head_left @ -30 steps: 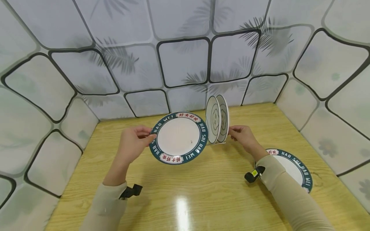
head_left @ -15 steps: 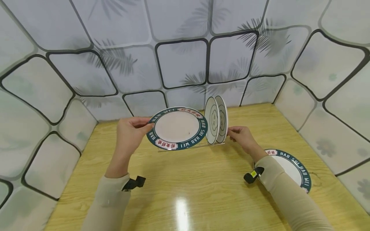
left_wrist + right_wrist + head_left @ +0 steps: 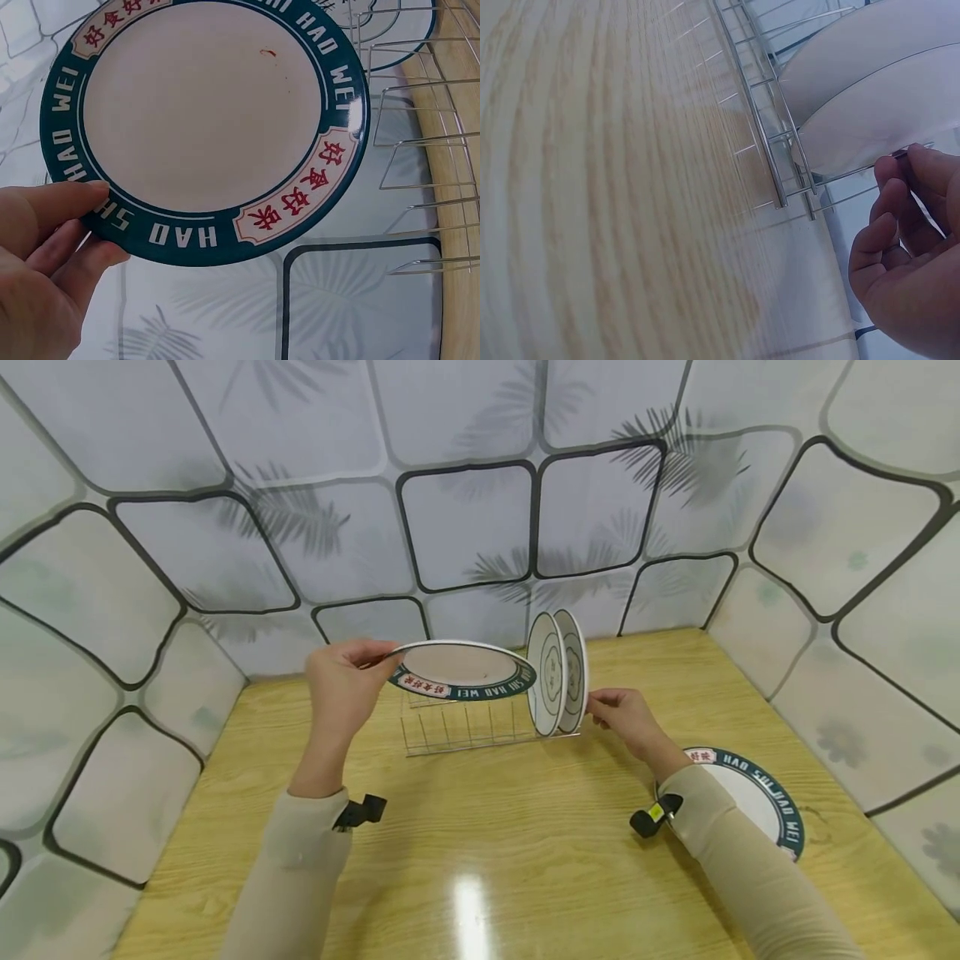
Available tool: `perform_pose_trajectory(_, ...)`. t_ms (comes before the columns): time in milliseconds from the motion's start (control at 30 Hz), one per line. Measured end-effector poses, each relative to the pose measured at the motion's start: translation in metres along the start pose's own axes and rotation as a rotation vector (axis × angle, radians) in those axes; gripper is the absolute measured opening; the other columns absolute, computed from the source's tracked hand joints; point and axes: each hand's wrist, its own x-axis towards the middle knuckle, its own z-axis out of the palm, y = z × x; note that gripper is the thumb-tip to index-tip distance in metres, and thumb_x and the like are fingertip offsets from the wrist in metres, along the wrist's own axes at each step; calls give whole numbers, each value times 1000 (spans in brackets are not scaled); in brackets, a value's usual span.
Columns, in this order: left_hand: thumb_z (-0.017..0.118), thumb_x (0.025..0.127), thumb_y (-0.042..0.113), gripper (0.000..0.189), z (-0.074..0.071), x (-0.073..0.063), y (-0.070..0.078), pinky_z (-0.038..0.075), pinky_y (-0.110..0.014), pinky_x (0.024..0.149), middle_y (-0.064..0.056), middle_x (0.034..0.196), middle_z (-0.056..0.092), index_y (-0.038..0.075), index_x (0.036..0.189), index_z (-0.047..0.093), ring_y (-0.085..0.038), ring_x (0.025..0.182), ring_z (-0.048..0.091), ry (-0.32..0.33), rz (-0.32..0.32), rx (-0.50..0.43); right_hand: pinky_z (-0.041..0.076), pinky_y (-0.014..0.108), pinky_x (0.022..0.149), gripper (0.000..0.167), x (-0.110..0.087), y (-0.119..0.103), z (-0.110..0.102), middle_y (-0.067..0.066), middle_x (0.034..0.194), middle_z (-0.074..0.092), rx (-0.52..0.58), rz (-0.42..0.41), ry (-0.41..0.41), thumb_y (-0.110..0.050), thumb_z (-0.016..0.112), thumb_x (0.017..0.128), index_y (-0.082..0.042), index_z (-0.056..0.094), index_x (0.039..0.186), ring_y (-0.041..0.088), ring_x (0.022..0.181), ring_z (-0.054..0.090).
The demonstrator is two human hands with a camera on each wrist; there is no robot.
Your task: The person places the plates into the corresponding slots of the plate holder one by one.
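Note:
My left hand pinches the rim of a white plate with a dark green lettered border, thumb on the face. The plate is raised over the left part of a wire dish rack, tilted almost edge-on in the head view. A small reddish mark shows on its face in the left wrist view. Two white plates, a nearer one and another behind it, stand upright at the rack's right end. There my right hand pinches the rack's end wire, thumb against forefinger in the right wrist view.
Another green-bordered plate lies flat on the wooden table at the right, partly covered by the right forearm. Patterned walls enclose the table at the back and both sides.
My left hand has lifted the plate and tilted it from facing the head camera to nearly edge-on, uncovering the rack's wires below. My right hand stays at the rack's end.

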Motion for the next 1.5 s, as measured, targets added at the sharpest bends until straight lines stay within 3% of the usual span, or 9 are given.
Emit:
perform_pose_trajectory(300, 77, 83, 1, 8, 12, 14, 2, 56, -18, 62, -9, 85, 75, 4, 89, 80, -14, 74, 71, 64, 116, -12, 52, 23, 69, 29, 2, -1, -1, 4, 85, 65, -11, 7, -1, -11, 57, 101, 13, 64, 116, 12, 77, 57)
perform_pose_trajectory(433, 76, 81, -3, 10, 18, 18, 1, 53, -15, 58, -10, 83, 75, 4, 87, 81, -13, 70, 70, 98, 140, -11, 52, 23, 69, 29, 2, 0, -1, 4, 86, 65, -21, 19, -1, -11, 58, 101, 13, 64, 116, 13, 77, 56)
perform_pose_trajectory(667, 77, 80, -8, 9, 32, 26, -4, 56, -25, 87, -15, 90, 74, -2, 86, 79, -20, 90, 72, 108, 240, -162, 52, 23, 69, 29, 1, 0, -1, 1, 86, 66, -26, 20, -2, -11, 58, 101, 12, 64, 118, 13, 78, 56)
perform_pose_trajectory(733, 77, 80, -9, 9, 36, 28, -6, 55, -28, 89, -16, 91, 74, -3, 86, 78, -22, 93, 72, 108, 254, -202, 52, 23, 69, 29, 1, 0, -2, 2, 87, 66, -23, 17, 0, -11, 58, 101, 12, 64, 118, 13, 78, 57)
perform_pose_trajectory(800, 77, 79, -10, 9, 39, 30, -7, 54, -29, 91, -17, 91, 74, -4, 86, 78, -25, 95, 71, 105, 264, -239, 52, 22, 68, 29, 1, 1, -1, 7, 88, 67, -18, 14, 3, -10, 58, 101, 13, 65, 117, 13, 77, 57)
perform_pose_trajectory(1000, 77, 79, -10, 7, 50, 34, -10, 53, -30, 94, -17, 90, 74, -5, 84, 78, -25, 101, 69, 111, 285, -297, 52, 23, 67, 28, 0, 1, 0, 3, 87, 67, -10, 5, 1, -10, 58, 101, 13, 65, 116, 12, 76, 57)
perform_pose_trajectory(1367, 76, 78, -15, 7, 68, 36, -21, 52, -29, 94, -21, 91, 73, -8, 81, 76, -27, 106, 67, 86, 277, -317, 52, 24, 68, 30, -2, 0, 0, 0, 87, 67, -7, 18, -6, -12, 58, 101, 12, 65, 119, 15, 79, 56)
perform_pose_trajectory(1500, 73, 77, -20, 7, 69, 33, -13, 51, -29, 96, -26, 91, 71, -13, 80, 74, -33, 106, 66, 74, 269, -304, 51, 23, 68, 29, -1, 1, 0, 0, 87, 68, -10, 12, 1, -11, 58, 101, 12, 65, 117, 15, 78, 56)
